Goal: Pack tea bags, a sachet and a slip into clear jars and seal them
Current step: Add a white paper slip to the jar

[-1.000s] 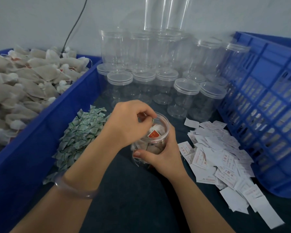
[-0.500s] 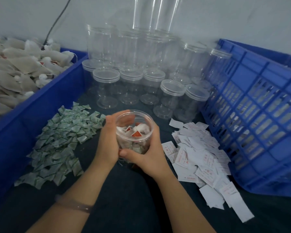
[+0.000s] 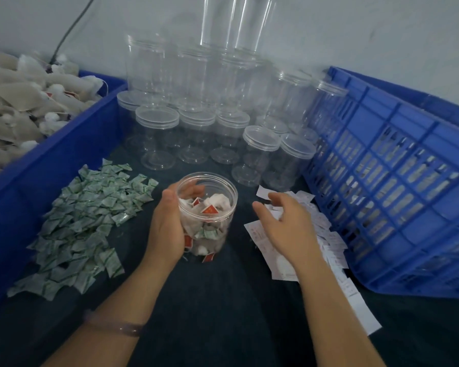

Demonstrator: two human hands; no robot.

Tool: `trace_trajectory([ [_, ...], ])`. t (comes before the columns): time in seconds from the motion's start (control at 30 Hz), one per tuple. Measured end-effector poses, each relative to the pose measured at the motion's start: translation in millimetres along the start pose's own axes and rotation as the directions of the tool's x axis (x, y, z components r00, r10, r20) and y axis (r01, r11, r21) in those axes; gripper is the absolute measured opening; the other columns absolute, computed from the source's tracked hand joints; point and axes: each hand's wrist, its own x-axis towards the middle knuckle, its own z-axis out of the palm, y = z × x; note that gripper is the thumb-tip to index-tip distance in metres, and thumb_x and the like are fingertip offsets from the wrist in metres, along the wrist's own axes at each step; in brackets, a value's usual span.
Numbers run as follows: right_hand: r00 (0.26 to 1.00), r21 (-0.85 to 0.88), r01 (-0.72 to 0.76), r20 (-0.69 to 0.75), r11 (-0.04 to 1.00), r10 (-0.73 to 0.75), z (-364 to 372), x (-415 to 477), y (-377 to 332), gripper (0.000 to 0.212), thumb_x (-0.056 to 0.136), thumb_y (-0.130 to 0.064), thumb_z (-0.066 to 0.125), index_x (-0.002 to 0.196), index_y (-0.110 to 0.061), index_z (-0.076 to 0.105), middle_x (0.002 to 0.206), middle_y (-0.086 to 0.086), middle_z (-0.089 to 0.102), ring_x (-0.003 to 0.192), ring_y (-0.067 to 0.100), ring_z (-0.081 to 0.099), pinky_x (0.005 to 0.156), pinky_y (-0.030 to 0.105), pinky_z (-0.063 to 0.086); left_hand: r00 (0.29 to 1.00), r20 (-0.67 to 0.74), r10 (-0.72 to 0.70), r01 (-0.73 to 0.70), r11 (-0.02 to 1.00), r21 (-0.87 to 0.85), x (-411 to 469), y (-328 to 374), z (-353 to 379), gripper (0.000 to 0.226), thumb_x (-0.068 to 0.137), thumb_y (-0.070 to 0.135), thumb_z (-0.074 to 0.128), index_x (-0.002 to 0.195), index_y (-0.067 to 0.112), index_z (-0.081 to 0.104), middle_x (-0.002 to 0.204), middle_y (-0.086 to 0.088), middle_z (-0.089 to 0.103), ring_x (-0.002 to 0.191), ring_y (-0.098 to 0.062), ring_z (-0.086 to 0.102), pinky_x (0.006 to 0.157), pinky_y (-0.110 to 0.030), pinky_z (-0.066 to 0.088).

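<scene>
- My left hand is wrapped around the open jar, upright on the dark cloth, tea bags inside.
- My right hand hovers spread and empty over the white slips.
- Green sachets piled just left.

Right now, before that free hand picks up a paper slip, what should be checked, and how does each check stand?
1. Jar held steady: ok, left hand wraps its side.
2. Jar mouth open, no lid: ok.
3. Tea bags inside: ok.
4. Green sachet inside: ok, one shows through the wall.
5. Right hand free: ok, open over the slips, holding nothing visible.
6. Slip already in the jar: cannot tell.
</scene>
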Motion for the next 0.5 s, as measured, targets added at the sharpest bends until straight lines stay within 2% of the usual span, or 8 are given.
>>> trace_trajectory([
  [0.03,0.997,-0.154,-0.056,0.036,0.986,0.062,-5.7,7.7,6.5,0.059,0.087,-0.059,0.054,0.132,-0.02,0.055,0.133,0.001,0.057,0.121,0.02,0.051,0.102,0.042,0.042,1.0,0.009,-0.005,0.005,1.0,0.008,0.1,0.8,-0.1,0.087,0.079,0.072,0.026,0.117,0.003,0.061,0.112,-0.011,0.068,0.109,-0.024,0.064,0.101,-0.048,0.046],
  [0.1,0.979,-0.305,-0.155,0.078,0.94,0.186,-12.7,16.3,18.2,0.062,0.088,-0.058,0.055,0.134,-0.016,0.052,0.138,0.007,0.052,0.127,0.029,0.047,0.103,0.047,0.04,1.0,0.014,-0.005,0.005,1.0,0.026,0.5,1.9,-0.9,0.09,0.078,0.073,0.024,0.118,0.001,0.061,0.113,-0.012,0.068,0.109,-0.025,0.063,0.101,-0.05,0.045],
  [0.17,0.968,-0.296,-0.205,0.081,0.933,0.238,-11.9,15.1,30.3,0.056,0.09,-0.052,0.057,0.13,-0.013,0.055,0.133,0.007,0.056,0.121,0.027,0.052,0.097,0.042,0.044,1.0,0.017,0.003,-0.004,0.999,0.034,-0.7,1.6,-2.0,0.09,0.078,0.074,0.024,0.118,0.002,0.061,0.112,-0.012,0.068,0.109,-0.025,0.063,0.101,-0.051,0.044],
  [0.27,0.979,-0.198,-0.196,0.01,0.96,0.202,-4.1,6.3,42.7,0.04,0.092,-0.04,0.061,0.122,-0.015,0.064,0.12,0.001,0.067,0.108,0.02,0.061,0.089,0.035,0.048,1.0,0.012,0.014,-0.015,0.999,0.042,-2.1,0.6,-3.6,0.091,0.077,0.081,0.027,0.116,0.007,0.063,0.111,-0.009,0.07,0.109,-0.022,0.064,0.101,-0.05,0.045],
  [0.33,0.987,-0.115,-0.152,-0.061,0.982,0.146,-1.4,6.7,46.4,0.022,0.094,-0.034,0.06,0.101,-0.017,0.072,0.097,-0.001,0.072,0.086,0.016,0.064,0.075,0.032,0.05,1.0,0.024,-0.004,0.003,0.999,0.039,-1.0,-0.7,-3.8,0.092,0.076,0.083,0.03,0.116,0.007,0.063,0.111,-0.009,0.07,0.11,-0.023,0.064,0.101,-0.049,0.045],
  [0.4,0.99,-0.077,-0.087,-0.12,0.993,0.078,-0.8,7.8,49.9,0.018,0.094,-0.029,0.061,0.084,-0.019,0.072,0.079,-0.003,0.069,0.075,0.016,0.062,0.067,0.03,0.047,1.0,0.022,-0.01,0.009,1.0,0.026,0.1,-2.4,-3.7,0.082,0.08,0.072,0.027,0.115,0.007,0.063,0.111,-0.009,0.07,0.11,-0.023,0.063,0.102,-0.052,0.044],
  [0.43,0.987,-0.065,-0.067,-0.149,0.996,0.056,-0.2,9.3,52.3,0.016,0.093,-0.027,0.063,0.082,-0.019,0.073,0.083,-0.001,0.07,0.08,0.019,0.062,0.072,0.032,0.048,1.0,0.022,-0.009,0.009,1.0,0.023,0.9,-3.3,-3.7,0.08,0.08,0.069,0.026,0.115,0.008,0.063,0.11,-0.008,0.07,0.109,-0.023,0.064,0.101,-0.051,0.044],
  [0.5,0.979,-0.066,-0.055,-0.201,0.996,0.041,0.5,12.0,56.3,0.014,0.089,-0.025,0.069,0.092,-0.015,0.077,0.104,0.001,0.072,0.104,0.024,0.059,0.093,0.037,0.045,0.999,0.026,-0.019,0.018,1.0,0.012,1.7,-4.8,-4.1,0.08,0.079,0.071,0.025,0.113,0.01,0.064,0.109,-0.006,0.071,0.108,-0.022,0.064,0.1,-0.049,0.046],
])
